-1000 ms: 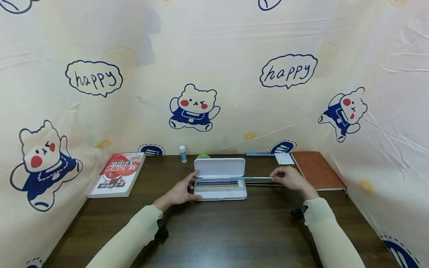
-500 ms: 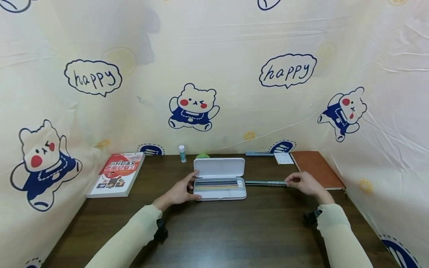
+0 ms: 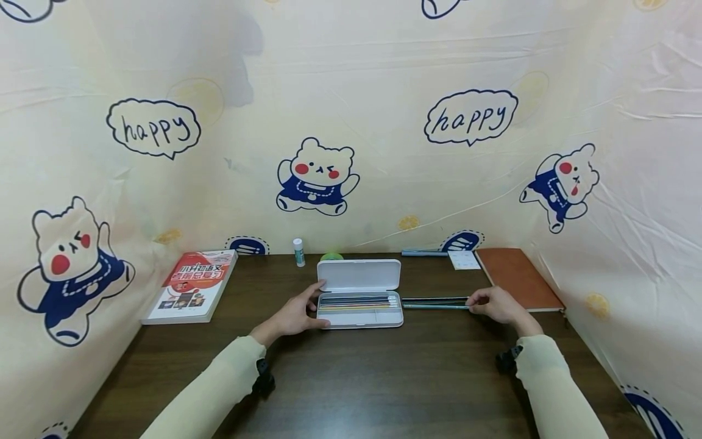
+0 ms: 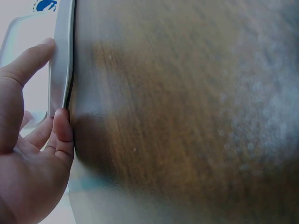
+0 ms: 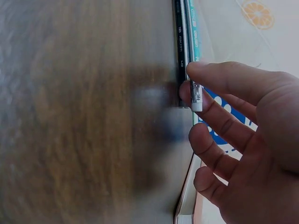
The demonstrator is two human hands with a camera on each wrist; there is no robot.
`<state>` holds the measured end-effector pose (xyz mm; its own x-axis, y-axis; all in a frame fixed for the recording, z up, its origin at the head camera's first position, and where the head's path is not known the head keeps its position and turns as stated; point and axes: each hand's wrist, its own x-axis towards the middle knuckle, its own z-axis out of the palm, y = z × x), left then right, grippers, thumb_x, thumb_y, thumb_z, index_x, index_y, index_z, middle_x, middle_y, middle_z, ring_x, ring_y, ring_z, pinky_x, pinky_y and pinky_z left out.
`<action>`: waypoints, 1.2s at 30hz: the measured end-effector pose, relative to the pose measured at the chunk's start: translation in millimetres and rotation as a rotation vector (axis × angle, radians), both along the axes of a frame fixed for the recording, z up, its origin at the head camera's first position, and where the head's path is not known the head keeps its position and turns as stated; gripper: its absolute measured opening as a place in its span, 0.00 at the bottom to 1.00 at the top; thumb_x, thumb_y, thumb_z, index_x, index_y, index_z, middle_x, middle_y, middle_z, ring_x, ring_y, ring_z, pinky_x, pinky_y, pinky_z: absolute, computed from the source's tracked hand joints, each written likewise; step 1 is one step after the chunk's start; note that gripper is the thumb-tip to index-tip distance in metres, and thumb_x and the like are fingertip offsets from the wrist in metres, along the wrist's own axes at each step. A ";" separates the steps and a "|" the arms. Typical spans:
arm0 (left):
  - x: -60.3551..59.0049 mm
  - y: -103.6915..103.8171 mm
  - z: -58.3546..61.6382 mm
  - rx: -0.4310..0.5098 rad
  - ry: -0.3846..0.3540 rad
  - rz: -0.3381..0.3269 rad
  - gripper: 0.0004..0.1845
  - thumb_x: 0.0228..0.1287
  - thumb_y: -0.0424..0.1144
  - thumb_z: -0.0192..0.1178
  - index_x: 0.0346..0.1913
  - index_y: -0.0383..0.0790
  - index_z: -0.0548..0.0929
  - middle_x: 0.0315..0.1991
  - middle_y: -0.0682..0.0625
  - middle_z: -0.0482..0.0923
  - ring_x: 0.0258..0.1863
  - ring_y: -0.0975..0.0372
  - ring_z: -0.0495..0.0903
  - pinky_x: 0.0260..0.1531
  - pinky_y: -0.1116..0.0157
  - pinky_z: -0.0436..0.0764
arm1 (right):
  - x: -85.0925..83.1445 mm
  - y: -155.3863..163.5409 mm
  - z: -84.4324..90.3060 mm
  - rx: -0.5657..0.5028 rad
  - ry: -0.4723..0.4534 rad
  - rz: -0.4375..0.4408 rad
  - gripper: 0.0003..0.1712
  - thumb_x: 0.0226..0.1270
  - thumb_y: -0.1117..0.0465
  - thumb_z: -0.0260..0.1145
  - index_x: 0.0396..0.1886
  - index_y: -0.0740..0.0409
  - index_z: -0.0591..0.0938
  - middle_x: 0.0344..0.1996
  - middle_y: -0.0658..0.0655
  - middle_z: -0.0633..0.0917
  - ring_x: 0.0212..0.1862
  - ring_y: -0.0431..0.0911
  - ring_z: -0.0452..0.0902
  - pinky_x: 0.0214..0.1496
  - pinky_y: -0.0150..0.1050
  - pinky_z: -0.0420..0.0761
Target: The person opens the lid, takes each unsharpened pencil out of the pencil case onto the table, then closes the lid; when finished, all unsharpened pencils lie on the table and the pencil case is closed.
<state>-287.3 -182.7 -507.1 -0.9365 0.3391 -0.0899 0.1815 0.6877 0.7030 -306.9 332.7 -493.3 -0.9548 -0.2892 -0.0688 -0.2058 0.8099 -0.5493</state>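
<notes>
I see my left hand [image 3: 296, 316] grasping the left end of the open white pencil case [image 3: 360, 294], thumb on its lid. Just right of the case lie two pencils [image 3: 434, 302] on the table [image 3: 384, 378]; my right hand [image 3: 496, 305] pinches their far ends with its fingertips [image 5: 198, 74].

You see a smooth white plastic pencil case [image 3: 359, 292] on the dark, faintly glossy wood-grain table [image 3: 384, 378]. Right of the case lie glossy pencils [image 3: 436, 302]; behind it hangs creased printed cloth [image 3: 384, 91].
</notes>
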 end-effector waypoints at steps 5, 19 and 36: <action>-0.2 -0.1 -0.6 -0.002 0.006 0.000 0.54 0.53 0.52 0.76 0.79 0.52 0.54 0.67 0.47 0.72 0.49 0.60 0.73 0.54 0.57 0.73 | -1.7 -0.8 -2.6 0.002 -0.020 -0.034 0.03 0.64 0.63 0.69 0.36 0.52 0.88 0.37 0.53 0.88 0.39 0.46 0.76 0.45 0.42 0.75; 0.6 -0.7 -0.2 -0.007 0.018 -0.005 0.54 0.54 0.51 0.76 0.79 0.50 0.55 0.68 0.46 0.72 0.49 0.60 0.74 0.54 0.57 0.74 | -4.6 -6.5 -1.6 -0.028 -0.046 -0.082 0.06 0.67 0.62 0.68 0.41 0.52 0.88 0.40 0.53 0.87 0.43 0.48 0.76 0.50 0.47 0.75; 0.4 -0.8 0.0 -0.014 0.022 -0.001 0.53 0.53 0.52 0.76 0.78 0.50 0.56 0.67 0.46 0.73 0.49 0.60 0.74 0.53 0.57 0.74 | -6.6 -54.4 22.9 -0.119 -0.001 0.071 0.13 0.69 0.57 0.66 0.49 0.58 0.86 0.41 0.52 0.87 0.42 0.46 0.77 0.47 0.41 0.77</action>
<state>-287.0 -183.6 -507.1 -0.9378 0.3390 -0.0746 0.1974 0.6975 0.6889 -313.5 278.3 -470.4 -0.9315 -0.3623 -0.0306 -0.2600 0.7226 -0.6405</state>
